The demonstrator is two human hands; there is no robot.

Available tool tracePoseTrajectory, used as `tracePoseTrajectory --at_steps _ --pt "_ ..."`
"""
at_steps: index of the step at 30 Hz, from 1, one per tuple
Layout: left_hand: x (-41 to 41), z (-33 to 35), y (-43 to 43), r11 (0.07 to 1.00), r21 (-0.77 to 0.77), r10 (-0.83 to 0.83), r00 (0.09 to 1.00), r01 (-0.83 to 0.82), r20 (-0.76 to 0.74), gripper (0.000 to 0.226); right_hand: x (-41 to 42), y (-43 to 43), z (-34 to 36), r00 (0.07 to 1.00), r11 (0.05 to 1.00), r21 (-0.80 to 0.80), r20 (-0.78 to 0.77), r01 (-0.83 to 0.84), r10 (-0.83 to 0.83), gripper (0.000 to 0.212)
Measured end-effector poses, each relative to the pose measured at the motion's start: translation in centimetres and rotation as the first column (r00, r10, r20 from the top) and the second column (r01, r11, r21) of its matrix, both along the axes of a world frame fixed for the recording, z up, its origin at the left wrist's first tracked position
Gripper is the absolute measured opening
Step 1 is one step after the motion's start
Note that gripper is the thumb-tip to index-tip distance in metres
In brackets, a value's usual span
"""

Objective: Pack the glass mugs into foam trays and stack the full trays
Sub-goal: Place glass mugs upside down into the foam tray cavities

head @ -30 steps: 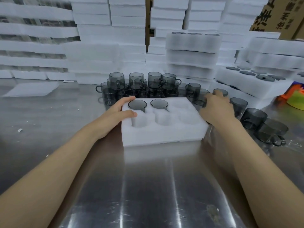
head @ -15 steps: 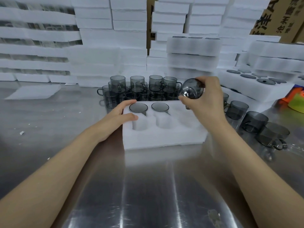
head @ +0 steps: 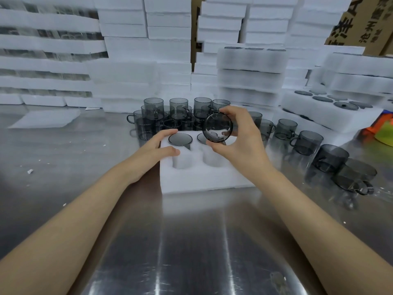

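Note:
A white foam tray [head: 197, 177] lies on the steel table in front of me. A smoky glass mug [head: 180, 139] sits in its back left pocket and a second sits beside it, partly hidden. The near pockets are bare. My left hand [head: 156, 150] rests on the tray's left corner, thumb on its top. My right hand [head: 240, 141] holds another smoky glass mug [head: 217, 128] tipped with its round bottom facing me, above the tray's middle.
Loose smoky mugs [head: 176, 116] cluster behind the tray and more mugs [head: 331, 158] trail off to the right. A filled foam tray [head: 327, 118] stands at the right. Stacked foam trays [head: 251, 71] wall the back. A cardboard box [head: 361, 22] stands top right.
My right hand picked a mug from the right side, lifted it and carried it left over the tray, turning its bottom toward me. My left hand stayed on the tray corner.

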State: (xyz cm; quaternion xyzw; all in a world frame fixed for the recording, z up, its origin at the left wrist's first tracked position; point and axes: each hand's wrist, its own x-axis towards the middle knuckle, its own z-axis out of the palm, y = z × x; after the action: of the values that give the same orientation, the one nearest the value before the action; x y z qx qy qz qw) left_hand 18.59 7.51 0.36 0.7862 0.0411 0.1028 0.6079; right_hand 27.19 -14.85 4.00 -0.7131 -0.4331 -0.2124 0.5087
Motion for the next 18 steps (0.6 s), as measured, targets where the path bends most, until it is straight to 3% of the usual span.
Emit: tracePoseTrajectory --at_steps 4,7,8,10,12,14,16,18 --pt "0.0 0.1 -0.1 1.000 0.000 0.000 1.000 0.000 0.002 0.059 -0.1 0.2 0.0 0.997 0.999 -0.020 -0.075 -0.027 0.026 0.062" --pt "0.0 0.1 -0.2 1.000 0.003 0.003 1.000 -0.003 0.008 0.059 -0.2 0.3 0.6 0.924 0.993 0.102 -0.371 -0.056 0.090 0.052" --pt "0.0 0.1 -0.2 1.000 0.001 0.001 1.000 -0.001 0.007 0.060 0.0 0.2 1.0 0.852 0.972 0.213 -0.486 -0.100 0.195 0.043" --pt "-0.1 0.1 -0.3 1.000 -0.007 -0.005 1.000 0.005 0.006 0.061 0.5 -0.4 1.8 0.603 0.868 0.472 -0.651 -0.154 0.461 0.024" --pt "-0.1 0.2 -0.3 1.000 -0.009 -0.005 1.000 0.005 0.003 0.061 1.0 -1.2 2.4 0.357 0.776 0.619 -0.703 -0.117 0.615 0.028" --pt "0.0 0.2 -0.3 1.000 -0.010 -0.004 1.000 0.004 0.002 0.060 1.4 -1.8 2.5 0.232 0.737 0.670 -0.705 -0.088 0.670 0.037" --pt "0.0 0.1 -0.2 1.000 -0.008 -0.003 1.000 0.003 -0.001 0.060 1.7 -2.0 2.5 0.231 0.745 0.663 -0.715 -0.079 0.660 0.040" --pt "0.0 0.1 -0.2 1.000 -0.005 -0.004 1.000 0.004 -0.005 0.059 2.0 -2.0 2.6 0.327 0.766 0.640 -0.714 -0.053 0.619 0.031"
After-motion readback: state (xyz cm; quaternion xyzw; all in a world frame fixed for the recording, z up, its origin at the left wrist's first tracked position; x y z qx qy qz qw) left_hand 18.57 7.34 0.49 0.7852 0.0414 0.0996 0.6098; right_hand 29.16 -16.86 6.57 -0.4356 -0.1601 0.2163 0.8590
